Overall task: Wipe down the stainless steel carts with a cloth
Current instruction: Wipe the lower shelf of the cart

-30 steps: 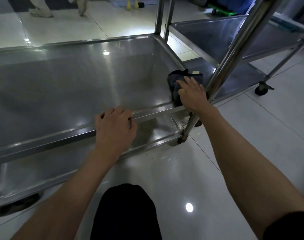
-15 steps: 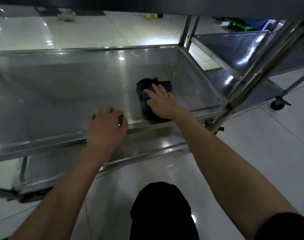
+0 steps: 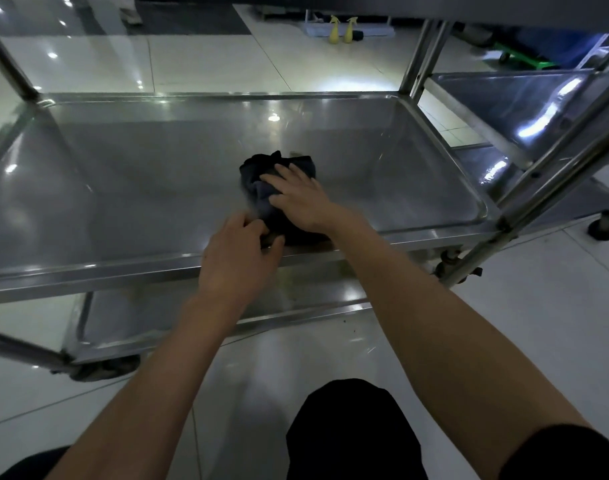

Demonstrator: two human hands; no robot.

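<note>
Cloth (image 3: 278, 195) now lies bunched on the cart's middle shelf (image 3: 129, 188), near its front rim, having travelled from the 3 o'clock corner toward centre. My right hand (image 3: 301, 199) presses it flat, fingers straight. My left hand (image 3: 237, 261) has left the rim and come to the cloth's 7 o'clock edge, fingers curled; grasp uncertain, motion blur. Judgement: regathering before another pass. Second cart (image 3: 524, 109) at 2 o'clock.

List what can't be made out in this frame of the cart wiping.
- Head view: left hand is motion-blurred; its grip on the dark crumpled cloth is unclear.
- Cloth's near part is hidden under the right hand.
- Stainless steel cart's lower shelf is mostly hidden by the middle tray.
- Two yellow spray bottles are too small to read.
</note>
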